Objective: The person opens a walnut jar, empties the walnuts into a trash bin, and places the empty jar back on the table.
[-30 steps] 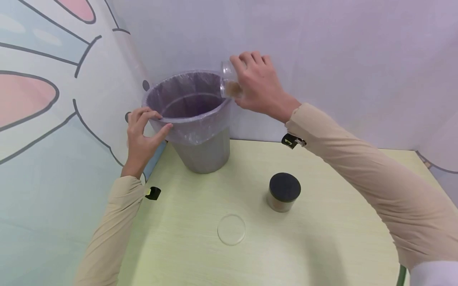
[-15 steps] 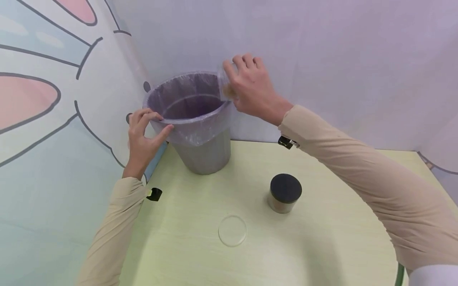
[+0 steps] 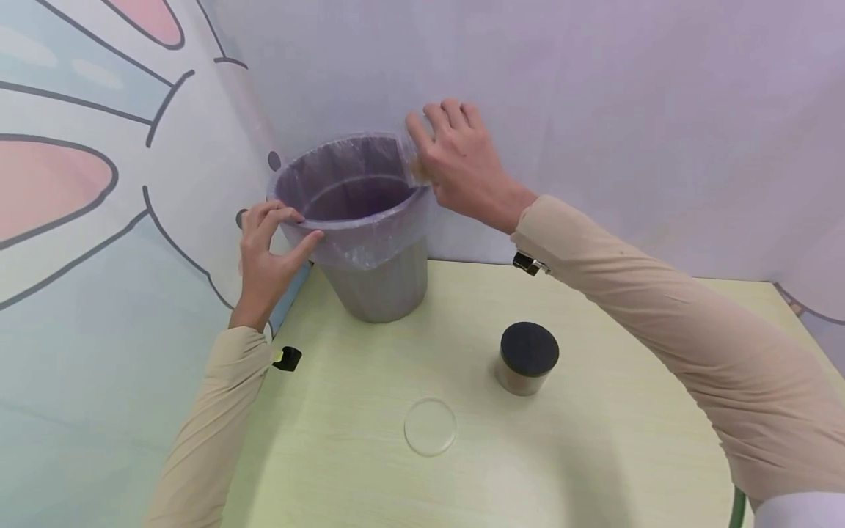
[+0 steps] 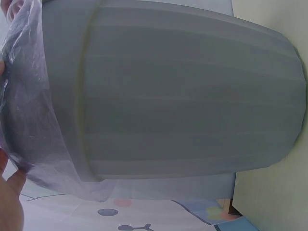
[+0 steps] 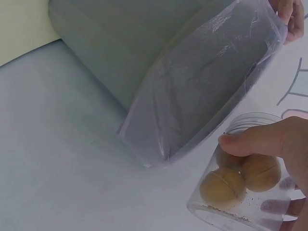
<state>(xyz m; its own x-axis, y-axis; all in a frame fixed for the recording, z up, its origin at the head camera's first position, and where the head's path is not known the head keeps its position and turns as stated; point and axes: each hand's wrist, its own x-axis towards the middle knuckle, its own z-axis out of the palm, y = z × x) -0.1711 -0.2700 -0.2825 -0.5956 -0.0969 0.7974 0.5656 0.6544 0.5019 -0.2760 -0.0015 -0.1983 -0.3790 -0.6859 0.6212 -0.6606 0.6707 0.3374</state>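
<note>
A grey bin (image 3: pixel 383 286) stands at the back left of the table, a translucent purple liner (image 3: pixel 359 246) folded over its rim. My left hand (image 3: pixel 267 257) pinches the near left of the rim, thumb outside over the liner. At the bin's right rim, my right hand (image 3: pixel 458 158) grips a clear jar (image 5: pixel 255 204) with its threaded mouth towards the bin. Inside the jar are several round brown walnuts (image 5: pixel 222 187) with seams, and some crumbs. The right hand covers most of the jar in the head view.
A jar with a black lid (image 3: pixel 528 350) stands on the light table (image 3: pixel 343 469), right of centre. A thin clear disc (image 3: pixel 430 427) lies flat nearer the front. Cartoon-printed sheeting (image 3: pixel 79 242) rises along the left side, and a plain wall (image 3: pixel 594 110) closes the back.
My right hand has moved a little left and down with the jar, bringing its mouth over the bin's right rim. My left hand has kept its hold on the rim.
</note>
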